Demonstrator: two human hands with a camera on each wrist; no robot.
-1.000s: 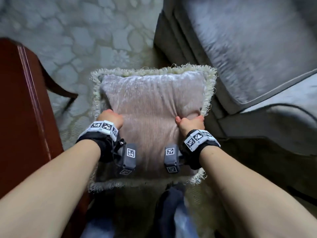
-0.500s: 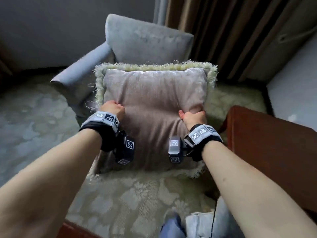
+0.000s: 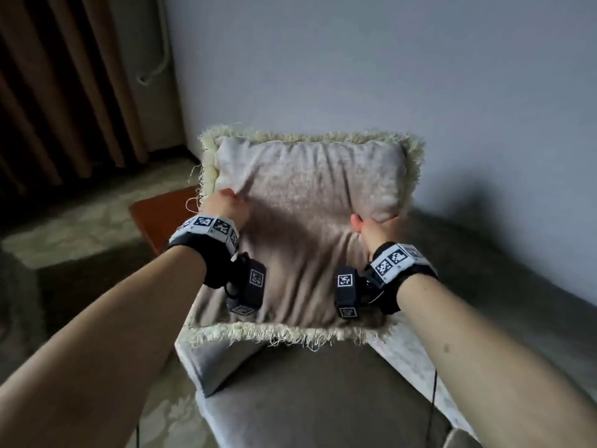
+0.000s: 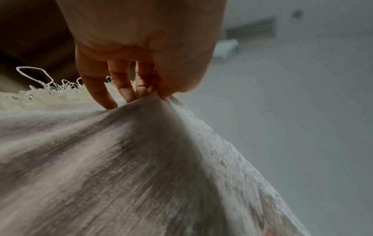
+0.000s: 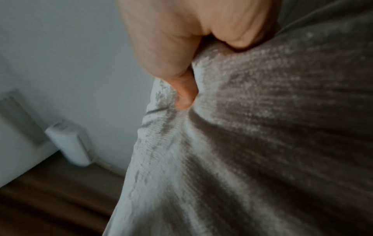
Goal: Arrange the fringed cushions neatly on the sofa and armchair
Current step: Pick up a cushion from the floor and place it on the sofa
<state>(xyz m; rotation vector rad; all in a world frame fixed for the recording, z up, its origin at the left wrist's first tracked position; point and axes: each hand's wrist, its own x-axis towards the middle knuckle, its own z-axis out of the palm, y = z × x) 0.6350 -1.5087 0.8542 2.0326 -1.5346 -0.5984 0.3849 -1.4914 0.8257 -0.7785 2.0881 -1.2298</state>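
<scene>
Both hands carry one fringed cushion over the armchair
Left hand and right hand pinch its fabric; set it upright toward twelve o'clock, fringe flat

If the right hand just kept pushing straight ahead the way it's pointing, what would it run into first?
The right hand already grips the fringed cushion, so that goes along with it. Beyond that, probably the grey wall behind; depth is hard to judge here.

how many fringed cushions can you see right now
1. The fringed cushion is held between the left hand and right hand, above the grey seat. Others may be out of view.
</scene>
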